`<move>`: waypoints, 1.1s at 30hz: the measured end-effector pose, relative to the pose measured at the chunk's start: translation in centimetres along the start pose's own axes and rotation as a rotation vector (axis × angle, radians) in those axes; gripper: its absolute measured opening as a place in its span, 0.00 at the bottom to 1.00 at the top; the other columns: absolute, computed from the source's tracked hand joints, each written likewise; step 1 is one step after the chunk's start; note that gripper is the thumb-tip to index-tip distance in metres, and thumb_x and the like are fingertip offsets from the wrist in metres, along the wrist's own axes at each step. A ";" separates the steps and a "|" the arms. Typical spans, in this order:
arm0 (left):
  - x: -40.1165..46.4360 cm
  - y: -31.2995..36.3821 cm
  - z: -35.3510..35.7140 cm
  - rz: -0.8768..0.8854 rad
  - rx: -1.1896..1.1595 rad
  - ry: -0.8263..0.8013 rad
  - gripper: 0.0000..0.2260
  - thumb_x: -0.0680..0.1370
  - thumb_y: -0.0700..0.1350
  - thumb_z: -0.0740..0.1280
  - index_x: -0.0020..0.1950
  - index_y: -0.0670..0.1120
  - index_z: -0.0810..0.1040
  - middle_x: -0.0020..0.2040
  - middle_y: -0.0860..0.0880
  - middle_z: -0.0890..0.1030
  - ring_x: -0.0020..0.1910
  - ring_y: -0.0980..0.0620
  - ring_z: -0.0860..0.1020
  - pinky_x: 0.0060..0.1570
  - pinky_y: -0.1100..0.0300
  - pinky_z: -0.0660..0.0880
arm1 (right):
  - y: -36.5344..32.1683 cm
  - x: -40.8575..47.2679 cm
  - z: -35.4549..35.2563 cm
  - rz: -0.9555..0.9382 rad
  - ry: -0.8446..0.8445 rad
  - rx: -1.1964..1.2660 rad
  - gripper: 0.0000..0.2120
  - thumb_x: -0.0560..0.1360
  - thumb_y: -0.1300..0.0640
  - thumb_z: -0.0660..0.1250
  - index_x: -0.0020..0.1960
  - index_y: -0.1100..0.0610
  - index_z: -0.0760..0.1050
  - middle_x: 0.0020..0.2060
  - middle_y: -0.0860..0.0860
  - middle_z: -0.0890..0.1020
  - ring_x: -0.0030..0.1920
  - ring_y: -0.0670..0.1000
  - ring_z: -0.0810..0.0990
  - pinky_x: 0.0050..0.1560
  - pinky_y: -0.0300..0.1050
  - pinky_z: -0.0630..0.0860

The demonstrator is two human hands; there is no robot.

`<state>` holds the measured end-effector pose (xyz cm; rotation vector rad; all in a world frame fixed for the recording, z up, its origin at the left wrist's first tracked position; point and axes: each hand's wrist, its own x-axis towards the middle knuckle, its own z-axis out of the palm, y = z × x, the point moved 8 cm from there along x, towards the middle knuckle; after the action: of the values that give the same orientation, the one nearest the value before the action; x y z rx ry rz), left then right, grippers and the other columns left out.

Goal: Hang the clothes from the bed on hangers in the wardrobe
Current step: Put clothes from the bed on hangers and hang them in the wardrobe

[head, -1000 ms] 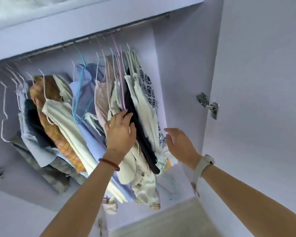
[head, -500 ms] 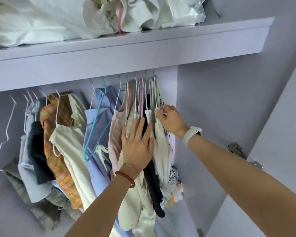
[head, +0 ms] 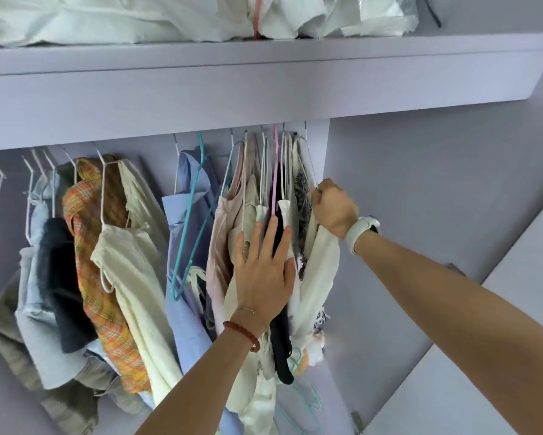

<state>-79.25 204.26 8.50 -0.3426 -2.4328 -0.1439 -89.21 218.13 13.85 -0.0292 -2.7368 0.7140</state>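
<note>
Inside a lilac wardrobe (head: 420, 183), the person's left hand (head: 263, 271) is pressing flat, fingers straight, against a tight bunch of cream, pink and black hanging garments (head: 254, 215), holding them aside. The right hand (head: 334, 208), which a second ago was hovering low and relaxed beside the clothes, is now clenching the shoulder of the white wire hanger (head: 309, 164) at the rail's right end, carrying a cream garment (head: 320, 277). That piece is probably being settled into place or taken off. An empty teal hanger (head: 191, 221) is hanging further left.
</note>
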 end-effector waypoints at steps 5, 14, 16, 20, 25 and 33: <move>0.0 -0.3 0.0 0.009 -0.037 0.007 0.21 0.76 0.49 0.58 0.69 0.49 0.69 0.72 0.46 0.66 0.71 0.45 0.63 0.69 0.45 0.53 | 0.8 -0.1 -3.5 0.023 0.215 0.075 0.09 0.79 0.60 0.54 0.43 0.61 0.69 0.37 0.57 0.75 0.38 0.59 0.73 0.38 0.47 0.68; 0.0 2.2 -1.6 0.032 -0.212 0.052 0.22 0.74 0.48 0.57 0.67 0.45 0.71 0.71 0.41 0.66 0.72 0.40 0.59 0.70 0.40 0.46 | 9.7 -10.8 -1.8 0.298 0.272 0.121 0.09 0.80 0.58 0.52 0.52 0.59 0.70 0.36 0.54 0.76 0.38 0.61 0.75 0.37 0.49 0.70; -0.7 5.3 -2.4 0.132 -0.370 0.093 0.20 0.74 0.45 0.59 0.66 0.44 0.72 0.70 0.41 0.68 0.72 0.41 0.59 0.71 0.42 0.45 | 12.2 -15.2 -1.5 0.371 0.261 0.051 0.09 0.80 0.58 0.53 0.52 0.59 0.70 0.39 0.55 0.78 0.39 0.62 0.76 0.38 0.48 0.68; -4.2 11.8 -0.6 0.312 -0.720 -0.034 0.19 0.75 0.41 0.59 0.65 0.40 0.71 0.69 0.41 0.69 0.72 0.43 0.61 0.69 0.42 0.59 | 16.4 -26.3 -2.6 0.404 0.295 -0.071 0.10 0.78 0.58 0.55 0.50 0.61 0.74 0.41 0.55 0.81 0.36 0.60 0.79 0.37 0.49 0.75; -9.9 18.9 5.8 0.384 -0.678 -0.466 0.23 0.73 0.43 0.62 0.66 0.37 0.70 0.67 0.35 0.69 0.67 0.31 0.65 0.60 0.34 0.67 | 18.4 -40.9 -6.8 0.366 0.320 -0.328 0.11 0.78 0.53 0.54 0.46 0.55 0.73 0.33 0.48 0.80 0.25 0.49 0.77 0.25 0.36 0.66; -23.5 32.3 1.9 0.769 -0.931 -0.592 0.06 0.72 0.40 0.69 0.47 0.41 0.82 0.49 0.37 0.75 0.51 0.42 0.71 0.43 0.47 0.79 | 16.8 -64.2 -11.0 0.695 0.463 -0.509 0.16 0.80 0.48 0.44 0.48 0.53 0.67 0.31 0.50 0.78 0.27 0.53 0.78 0.21 0.42 0.71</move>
<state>-53.85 230.71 -7.44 -1.9032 -2.4042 -0.9303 -25.82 231.82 -3.90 -1.1390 -2.3422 0.0979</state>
